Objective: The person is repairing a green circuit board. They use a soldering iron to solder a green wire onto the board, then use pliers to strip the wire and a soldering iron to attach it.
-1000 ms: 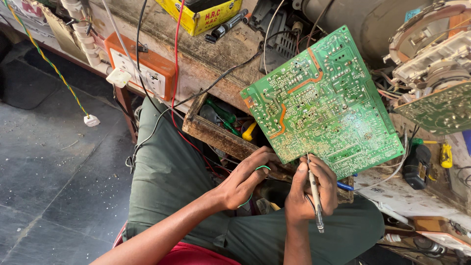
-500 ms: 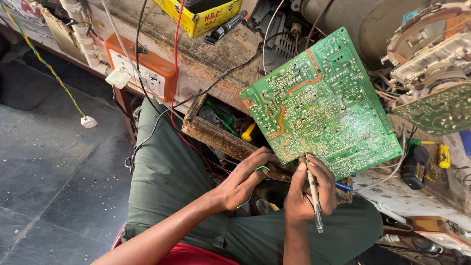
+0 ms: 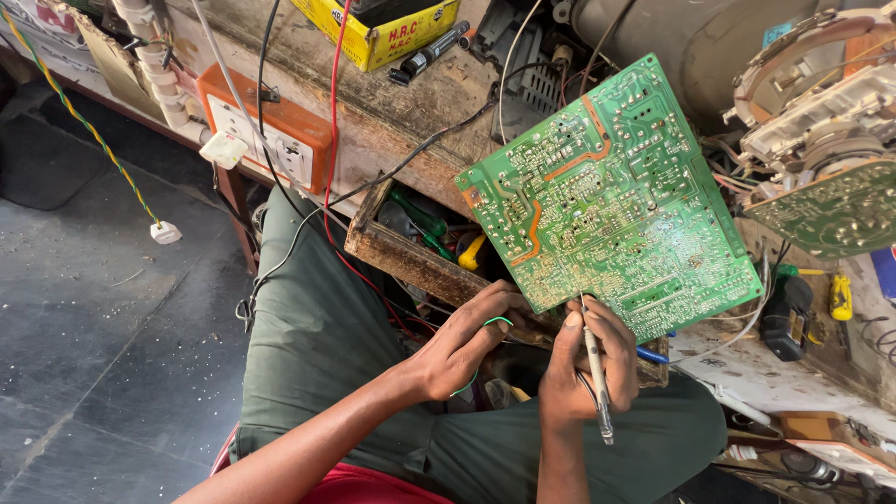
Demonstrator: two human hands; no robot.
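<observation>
Here, the right hand (image 3: 583, 364) pinches a thin iron (image 3: 595, 373) like a pen, fingers closed around its shaft; the tip points up and touches the lower edge of the green board (image 3: 611, 201). The handle end runs down past the wrist. The left hand (image 3: 462, 341) sits just beside it, fingers curled narrow around a thin green wire (image 3: 493, 322) that loops out by the thumb, and its fingertips touch the board's lower left edge.

The board stands tilted, solder side toward the camera, with orange traces across it. Its lower edge rests near a worn wooden drawer (image 3: 420, 266) holding tools with green and yellow handles. Both forearms reach up from the lap, over dark green trousers (image 3: 322, 345).

Farther out, a rough bench (image 3: 411, 103) carries a yellow box (image 3: 392, 33) and a black cylinder beside it. An orange socket box (image 3: 275, 131) hangs at the bench front, with a white plug (image 3: 224, 149) in it and red, black and white cords trailing down. A second board (image 3: 831, 210) lies at the right, under a grey and white assembly. A yellow-green twisted cord (image 3: 89, 131) ends in a white plug over the dark floor (image 3: 84, 308).
</observation>
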